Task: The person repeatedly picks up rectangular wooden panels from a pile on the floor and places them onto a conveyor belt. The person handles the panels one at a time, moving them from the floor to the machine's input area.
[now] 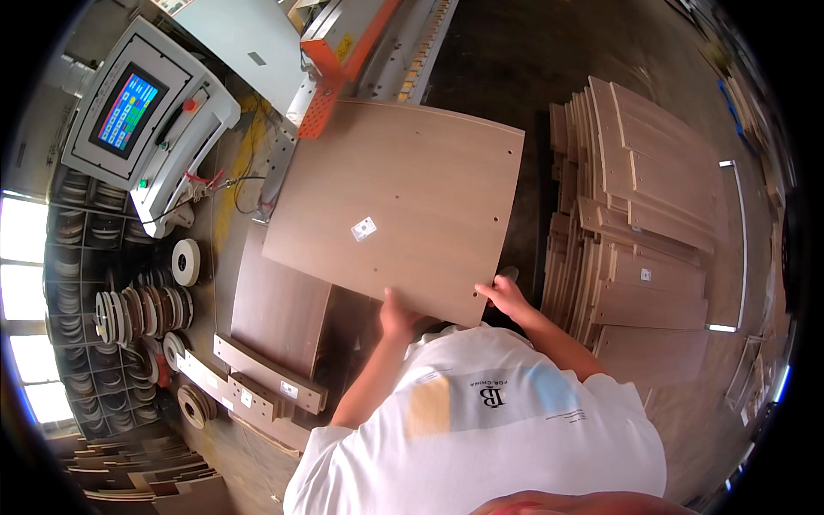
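A large light-brown wooden panel lies in front of me, with a small white label and several drilled holes. My left hand grips its near edge, thumb on top and fingers hidden beneath. At the near right corner my right hand is closed on the board, its thumb beside a hole. The panel's far left edge meets the orange guard of a machine. Beneath its near left side shows a darker brown board.
Stacked brown panels stand to my right. A control console with a lit screen is at the far left, near rolls of edging strip. Narrow labelled boards lie at the near left. A machine bed extends away.
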Motion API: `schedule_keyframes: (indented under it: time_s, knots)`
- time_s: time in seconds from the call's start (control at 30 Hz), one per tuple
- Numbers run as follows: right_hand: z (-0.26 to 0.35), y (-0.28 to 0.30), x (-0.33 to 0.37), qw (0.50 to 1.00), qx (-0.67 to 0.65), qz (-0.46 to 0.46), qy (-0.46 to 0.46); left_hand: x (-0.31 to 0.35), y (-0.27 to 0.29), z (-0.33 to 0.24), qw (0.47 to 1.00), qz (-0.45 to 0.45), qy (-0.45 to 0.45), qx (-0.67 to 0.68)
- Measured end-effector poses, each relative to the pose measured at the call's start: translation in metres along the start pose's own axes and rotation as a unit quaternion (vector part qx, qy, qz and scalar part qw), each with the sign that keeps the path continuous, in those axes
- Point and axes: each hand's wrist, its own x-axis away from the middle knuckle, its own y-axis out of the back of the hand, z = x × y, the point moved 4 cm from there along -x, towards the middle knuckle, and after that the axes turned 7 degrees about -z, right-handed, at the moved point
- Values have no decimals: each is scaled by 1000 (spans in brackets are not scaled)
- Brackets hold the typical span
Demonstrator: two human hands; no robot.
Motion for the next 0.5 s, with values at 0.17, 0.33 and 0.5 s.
schedule_keyframes:
  time_s: [0.17, 0.33, 0.5]
  knots:
    - [20, 18, -20, 999, -42, -25, -23, -18, -35, -11, 999, 11, -30, -6]
    - [33, 43, -47, 996, -67, -52, 38, -67, -66, -12, 998, 47, -31, -8]
    - [21, 82, -25, 994, 48, -102, 17, -88, -107, -25, 998, 37, -37, -19]
